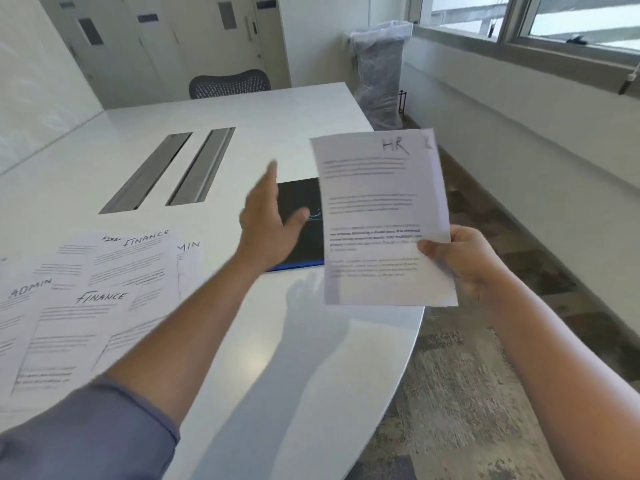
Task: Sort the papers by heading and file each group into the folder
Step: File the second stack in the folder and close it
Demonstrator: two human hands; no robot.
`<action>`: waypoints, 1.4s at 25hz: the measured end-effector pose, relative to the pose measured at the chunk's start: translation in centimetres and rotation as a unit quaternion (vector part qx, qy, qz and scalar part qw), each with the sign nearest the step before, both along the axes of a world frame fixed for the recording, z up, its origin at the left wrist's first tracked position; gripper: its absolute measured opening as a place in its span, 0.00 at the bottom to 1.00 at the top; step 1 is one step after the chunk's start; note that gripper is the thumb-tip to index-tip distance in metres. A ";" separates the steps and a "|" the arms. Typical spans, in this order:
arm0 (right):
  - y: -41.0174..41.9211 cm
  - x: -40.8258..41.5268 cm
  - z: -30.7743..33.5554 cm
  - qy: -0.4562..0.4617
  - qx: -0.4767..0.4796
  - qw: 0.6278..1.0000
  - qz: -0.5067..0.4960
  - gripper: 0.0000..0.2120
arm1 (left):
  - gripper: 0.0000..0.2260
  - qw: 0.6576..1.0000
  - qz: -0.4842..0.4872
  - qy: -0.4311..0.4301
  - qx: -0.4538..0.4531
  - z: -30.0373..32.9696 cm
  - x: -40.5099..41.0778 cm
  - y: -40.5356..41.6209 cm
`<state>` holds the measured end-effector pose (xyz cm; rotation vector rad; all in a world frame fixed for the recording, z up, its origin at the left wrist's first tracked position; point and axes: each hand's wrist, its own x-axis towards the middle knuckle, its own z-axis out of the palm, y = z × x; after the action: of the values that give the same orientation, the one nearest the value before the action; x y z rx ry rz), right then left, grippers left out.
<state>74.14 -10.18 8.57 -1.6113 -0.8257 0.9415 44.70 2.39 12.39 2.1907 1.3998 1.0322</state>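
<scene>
My right hand (pixel 457 261) pinches the lower right edge of a small stack of papers headed HR (pixel 377 216), held up in the air above the table's right edge. A dark folder with a blue edge (pixel 298 237) lies on the white table (pixel 277 341) behind those sheets, partly hidden by them. My left hand (pixel 266 216) hovers over the folder's left part with fingers straight and thumb spread, holding nothing. Loose sheets headed FINANCE (pixel 138 258) and ADMIN (pixel 24 306) lie overlapping on the table at the left.
Two metal cable slots (pixel 173 168) are set into the table's middle. A mesh chair (pixel 228 83) stands at the far end. A plastic-wrapped bin (pixel 379 74) stands by the wall under the window. Carpeted floor runs along the table's curved right edge.
</scene>
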 end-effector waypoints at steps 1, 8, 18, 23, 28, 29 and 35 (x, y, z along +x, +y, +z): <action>0.4 0.6 -0.9 0.044 -0.011 0.998 -0.036 0.05 | 0.39 0.999 -0.007 0.021 -0.039 -2.4 0.5 -0.1; 3.5 2.7 -3.8 0.161 0.001 0.971 -0.177 0.08 | 0.32 0.973 -0.092 0.208 -0.048 -9.2 3.9 1.6; 5.4 5.7 -3.9 0.182 0.033 0.959 -0.214 0.09 | 0.26 0.962 -0.031 0.264 0.064 -10.7 7.1 2.8; 5.6 6.1 -4.0 0.189 0.042 0.959 -0.204 0.10 | 0.15 0.938 -0.040 0.310 0.148 -10.6 7.7 3.2; 5.9 5.4 -3.9 0.180 0.043 0.965 -0.188 0.09 | 0.17 0.990 0.055 0.129 0.024 -10.5 6.8 1.6; 5.8 5.2 -3.9 0.178 0.042 0.965 -0.185 0.09 | 0.19 0.995 0.073 0.069 0.001 -10.4 6.7 1.4; 5.8 4.5 -3.7 0.170 0.044 0.968 -0.182 0.09 | 0.23 0.973 0.131 -0.168 -0.087 -9.8 6.1 1.3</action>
<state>78.59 -4.38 4.92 -1.4090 -0.3154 0.8681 50.79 3.73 2.56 1.6457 1.5735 1.2467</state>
